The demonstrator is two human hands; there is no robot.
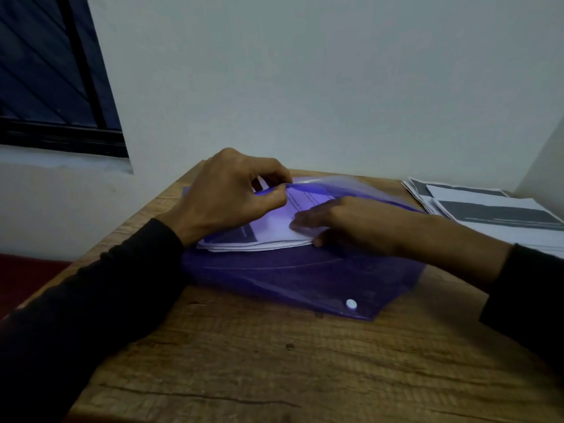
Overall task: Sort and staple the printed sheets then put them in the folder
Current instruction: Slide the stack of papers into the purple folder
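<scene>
Left hand (225, 190) pinching floppy translucent purple plastic folder (293, 276) lip open; right hand (345, 221) flat-fingered, sliding thin bendy white printed sheets (262, 236) inside; support edges.

Near our hands, bare wooden table (244, 361) lies open. Beyond the right hand (351, 221), loose printed sheets (488, 209) and the wall (305, 87) block passage.

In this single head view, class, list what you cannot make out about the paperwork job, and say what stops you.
- Staples in the sheets: corners covered by the left hand and purple folder.
- Printed text: too small and dim to read.
- Right hand fingertips: blurred behind the folder's tinted front sheet.
- Stack of papers at right: cut off by the frame edge.
- A stapler: none in view.
</scene>
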